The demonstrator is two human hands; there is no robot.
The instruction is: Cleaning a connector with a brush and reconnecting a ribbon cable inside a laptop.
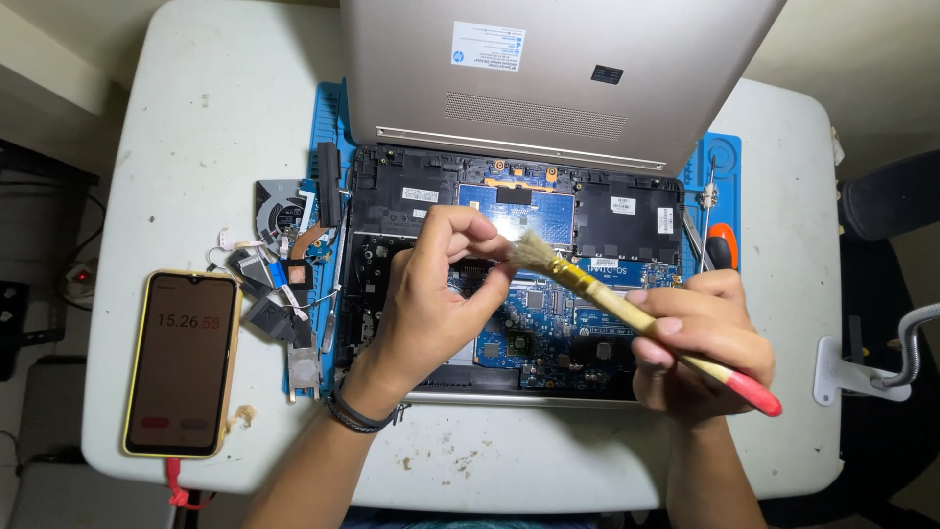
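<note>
- An opened laptop (509, 294) is seen from above, set on a blue mat (331, 127) at the middle of a white table (196, 127), its circuit board laid bare.
- A wooden-handled brush (627, 309) with pale bristles and a red tip is held in the right hand (700, 343); the fingers are closed around the handle, and the bristles are raised over the board.
- The left hand (436, 294) is held over the laptop's middle, its fingertips pinched together just beside the bristles; whether anything is held between them cannot be told.
- Removed parts, among them a fan (279, 211), are scattered near the table's left edge.
- A phone (181, 362) showing a timer is laid near the front left corner.
- A screwdriver (722, 245) with an orange handle is placed by the laptop's right side.
</note>
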